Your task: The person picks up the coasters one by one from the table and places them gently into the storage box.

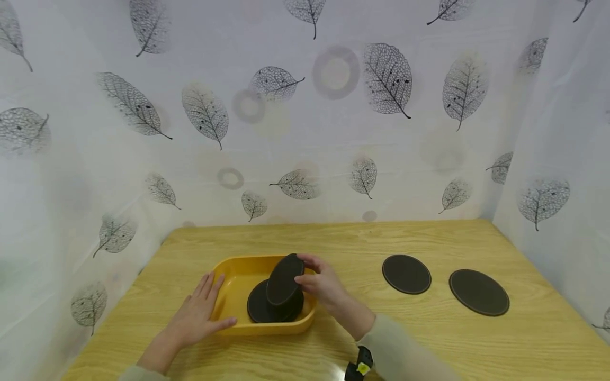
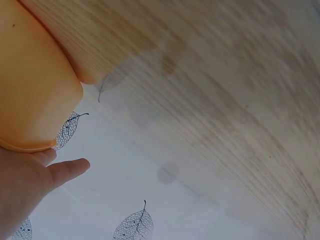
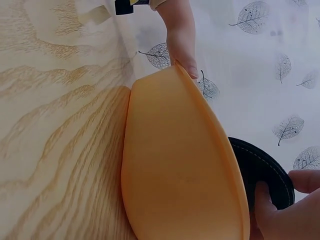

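A yellow tray [image 1: 259, 329] with raised sides stands on the table. My left hand [image 1: 195, 315] rests on its left end, fingers extended over the rim and thumb along the near edge. Between thumb and fingers, my right hand [image 1: 326, 283] pinches a dark round coaster [image 1: 284, 278] with a stitched edge, tilted up inside the tray's right half. Beneath it, at least one more dark coaster [image 1: 256, 302] lies in the tray, partly covered. The right wrist view shows the pinched coaster [image 3: 257, 165] behind the tray's wall [image 3: 175, 155].
Two more dark stitched coasters, a left one [image 1: 406, 274] and a right one [image 1: 478, 292], lie flat on the wooden table [image 1: 362, 238] right of the tray. Leaf-patterned white sheeting [image 1: 295, 137] stands behind the table and along its sides.
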{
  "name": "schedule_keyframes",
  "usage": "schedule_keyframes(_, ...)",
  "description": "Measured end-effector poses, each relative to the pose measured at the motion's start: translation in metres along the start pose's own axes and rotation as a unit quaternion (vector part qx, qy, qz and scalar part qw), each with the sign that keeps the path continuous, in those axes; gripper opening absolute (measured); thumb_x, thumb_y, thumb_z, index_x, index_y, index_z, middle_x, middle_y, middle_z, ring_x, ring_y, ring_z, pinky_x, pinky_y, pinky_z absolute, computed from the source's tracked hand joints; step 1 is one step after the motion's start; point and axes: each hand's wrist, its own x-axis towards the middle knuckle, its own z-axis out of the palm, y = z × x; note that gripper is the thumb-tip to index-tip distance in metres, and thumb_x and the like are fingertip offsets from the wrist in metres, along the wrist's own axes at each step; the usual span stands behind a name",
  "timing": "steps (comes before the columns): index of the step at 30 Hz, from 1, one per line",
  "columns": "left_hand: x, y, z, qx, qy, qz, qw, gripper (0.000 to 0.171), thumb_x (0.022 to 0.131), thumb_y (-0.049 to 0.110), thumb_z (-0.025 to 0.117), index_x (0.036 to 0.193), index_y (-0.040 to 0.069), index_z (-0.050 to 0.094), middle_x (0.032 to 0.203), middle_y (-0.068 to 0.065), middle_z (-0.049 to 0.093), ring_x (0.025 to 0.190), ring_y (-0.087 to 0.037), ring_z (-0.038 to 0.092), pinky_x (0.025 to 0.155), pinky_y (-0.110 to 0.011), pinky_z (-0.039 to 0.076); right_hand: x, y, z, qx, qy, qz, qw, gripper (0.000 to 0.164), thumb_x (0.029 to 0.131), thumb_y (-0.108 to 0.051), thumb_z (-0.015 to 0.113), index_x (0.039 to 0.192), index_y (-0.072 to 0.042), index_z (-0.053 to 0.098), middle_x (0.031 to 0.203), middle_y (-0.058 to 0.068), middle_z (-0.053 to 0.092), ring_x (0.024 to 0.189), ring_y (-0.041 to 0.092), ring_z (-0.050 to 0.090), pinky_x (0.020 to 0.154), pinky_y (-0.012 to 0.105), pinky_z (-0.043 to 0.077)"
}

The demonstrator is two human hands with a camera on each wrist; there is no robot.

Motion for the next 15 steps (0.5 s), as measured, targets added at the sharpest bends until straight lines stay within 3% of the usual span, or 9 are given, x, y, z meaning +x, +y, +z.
schedule_keyframes(15,0.0001,-0.0016,0.0015,0.000,0.000,0.001,1.0000,0.093,0.076,0.059,0.054,0.139,-0.001,0.019,0.141,-0.028,0.013,0.128,-0.041,0.012,0.082,-0.067,0.027,0.0035,0.0071,0.0048,-0.007,-0.007,0.009,1.000,0.050,0.080,0.010,0.053,0.128,0.007,0.038,0.121,0.023,0.036,0.091,0.020,0.055,0.073,0.027,0.048)
